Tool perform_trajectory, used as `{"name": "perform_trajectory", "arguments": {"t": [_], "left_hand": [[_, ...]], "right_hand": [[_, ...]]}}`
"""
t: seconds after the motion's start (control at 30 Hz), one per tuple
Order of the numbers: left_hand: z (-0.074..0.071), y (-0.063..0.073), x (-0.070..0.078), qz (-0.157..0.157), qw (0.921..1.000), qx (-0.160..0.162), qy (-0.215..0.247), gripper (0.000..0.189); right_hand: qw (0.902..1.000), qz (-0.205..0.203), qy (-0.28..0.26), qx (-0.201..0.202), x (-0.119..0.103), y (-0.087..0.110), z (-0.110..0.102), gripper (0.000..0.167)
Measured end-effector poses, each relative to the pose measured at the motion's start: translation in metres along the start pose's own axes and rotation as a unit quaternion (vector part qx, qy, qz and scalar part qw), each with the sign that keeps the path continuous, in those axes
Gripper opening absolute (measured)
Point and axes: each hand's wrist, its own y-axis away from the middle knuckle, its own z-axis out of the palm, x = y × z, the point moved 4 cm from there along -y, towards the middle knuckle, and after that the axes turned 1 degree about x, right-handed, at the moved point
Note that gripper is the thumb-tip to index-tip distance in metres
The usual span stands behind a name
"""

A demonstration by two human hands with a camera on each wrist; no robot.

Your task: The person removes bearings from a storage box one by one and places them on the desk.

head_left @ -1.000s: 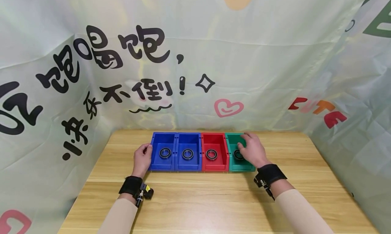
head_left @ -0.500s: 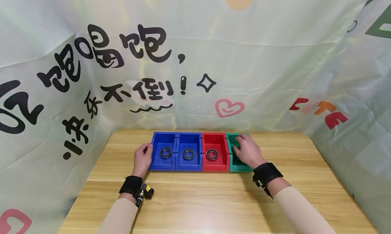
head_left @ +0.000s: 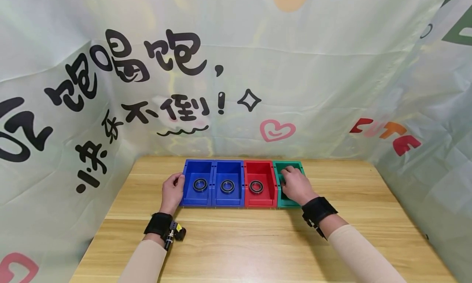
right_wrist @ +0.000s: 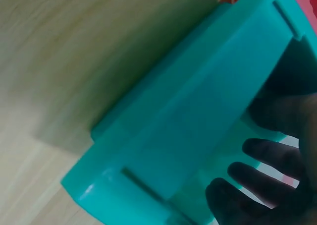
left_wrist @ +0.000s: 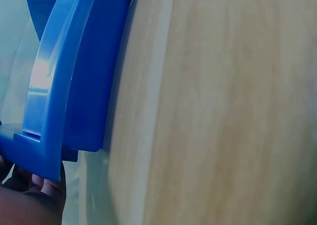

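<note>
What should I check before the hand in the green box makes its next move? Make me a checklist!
1. Left blue box, second blue box, red box and green box sit side by side: ok.
2. One black ring in each blue box and one in the red box: ok.
3. Left hand at the left blue box's outer edge: ok.
4. Right hand reaching inside the green box: ok.
5. Anything pinched by the right hand: cannot tell, its grip is hidden.
</note>
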Motion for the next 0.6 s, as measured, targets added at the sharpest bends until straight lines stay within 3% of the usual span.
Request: {"name": "perform_trajectory", "arguments": {"t": [0.6], "left_hand": [[-0.001,0.000,0.002,0.001,1.0000,-0.004,0.006,0.032]], "right_hand": [[0.9961,0.041,0.017,-0.076,-0.005,0.002,0.011,0.042]]}}
